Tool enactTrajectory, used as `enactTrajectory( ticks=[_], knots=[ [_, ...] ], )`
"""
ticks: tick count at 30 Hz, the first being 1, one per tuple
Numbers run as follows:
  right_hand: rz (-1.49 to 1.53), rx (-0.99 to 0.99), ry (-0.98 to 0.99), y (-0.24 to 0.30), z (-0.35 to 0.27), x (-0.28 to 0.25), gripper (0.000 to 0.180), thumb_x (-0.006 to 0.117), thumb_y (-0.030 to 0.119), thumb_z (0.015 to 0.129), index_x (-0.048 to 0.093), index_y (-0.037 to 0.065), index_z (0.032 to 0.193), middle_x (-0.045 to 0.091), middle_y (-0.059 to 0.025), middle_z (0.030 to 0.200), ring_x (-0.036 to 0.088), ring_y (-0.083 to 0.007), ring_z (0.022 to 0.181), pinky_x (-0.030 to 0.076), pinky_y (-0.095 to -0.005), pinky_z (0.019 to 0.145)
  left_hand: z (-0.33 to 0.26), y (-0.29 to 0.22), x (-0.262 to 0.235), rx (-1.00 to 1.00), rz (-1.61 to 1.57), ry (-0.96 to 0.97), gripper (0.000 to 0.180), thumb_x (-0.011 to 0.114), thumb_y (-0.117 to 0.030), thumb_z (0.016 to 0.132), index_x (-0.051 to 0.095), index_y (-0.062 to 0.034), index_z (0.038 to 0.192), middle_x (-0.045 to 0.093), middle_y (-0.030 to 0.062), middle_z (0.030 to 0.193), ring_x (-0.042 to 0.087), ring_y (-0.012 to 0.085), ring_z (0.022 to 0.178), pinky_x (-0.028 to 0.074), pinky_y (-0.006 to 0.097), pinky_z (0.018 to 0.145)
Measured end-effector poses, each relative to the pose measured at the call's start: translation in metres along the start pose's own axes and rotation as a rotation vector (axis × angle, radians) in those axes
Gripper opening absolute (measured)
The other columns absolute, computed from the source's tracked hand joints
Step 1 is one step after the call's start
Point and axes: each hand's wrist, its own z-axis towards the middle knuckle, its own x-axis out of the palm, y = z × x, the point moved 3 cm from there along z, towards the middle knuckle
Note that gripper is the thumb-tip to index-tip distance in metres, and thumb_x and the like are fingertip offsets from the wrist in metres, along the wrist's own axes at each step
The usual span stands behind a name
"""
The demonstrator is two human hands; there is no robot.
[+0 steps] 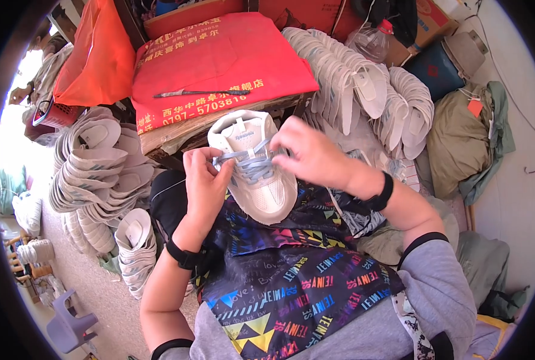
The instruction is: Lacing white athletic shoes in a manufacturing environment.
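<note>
A white sneaker (269, 203) rests on my lap, its toe toward me and its heel opening facing the bench. Blue-grey shoelaces (254, 171) cross its tongue in several rows. My left hand (204, 177) is at the left eyelets, thumb and forefinger pinched on the shoelace. On the other side, my right hand (315, 155) is closed at the upper right eyelets, with the shoelace at its fingertips; its curled fingers partly hide the grip. A patterned dark apron (303, 288) covers my lap under the sneaker.
Ahead stands a wooden bench with a red cloth (219, 60) and a thin dark tool (201, 93) on it. Stacked white shoe uppers (93, 162) lie at left, with more uppers (369, 90) at right. A purple stool (72, 321) is lower left. Another person (48, 66) is at far left.
</note>
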Motion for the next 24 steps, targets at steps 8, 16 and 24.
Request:
enactTrajectory(
  ticks=[8, 16, 24],
  knots=[
    [0.073, 0.030, 0.137, 0.000, 0.012, 0.011, 0.012, 0.063, 0.008, 0.081, 0.059, 0.005, 0.091, 0.055, -0.0071, 0.085, 0.060, -0.0240, 0.078, 0.048, -0.0350, 0.068, 0.002, 0.005, -0.011, -0.526, -0.385, 0.328, 0.016, 0.067, -0.006, 0.085, 0.055, -0.0014, 0.094, 0.054, 0.0007, 0.074, 0.048, 0.0053, 0.062, 0.041, 0.021, 0.055],
    [0.389, 0.382, 0.579, -0.029, 0.015, -0.021, 0.019, 0.070, 0.020, 0.085, 0.063, 0.003, 0.091, 0.060, 0.0024, 0.074, 0.053, -0.0049, 0.068, 0.044, -0.0239, 0.060, 0.013, 0.028, -0.062, -0.425, -0.834, 0.109, 0.011, 0.057, -0.002, 0.090, 0.052, -0.0113, 0.092, 0.045, -0.0093, 0.072, 0.036, -0.0003, 0.058, 0.027, 0.017, 0.049],
    [0.491, 0.316, 0.580, -0.020, 0.030, -0.010, 0.019, 0.068, 0.021, 0.088, 0.065, 0.003, 0.091, 0.059, 0.0026, 0.072, 0.052, -0.0047, 0.068, 0.043, -0.0234, 0.060, 0.012, 0.056, -0.115, -0.511, -0.947, -0.103, 0.011, 0.058, -0.004, 0.091, 0.053, -0.0137, 0.094, 0.043, -0.0093, 0.070, 0.033, 0.0004, 0.055, 0.025, 0.017, 0.049]
  ],
)
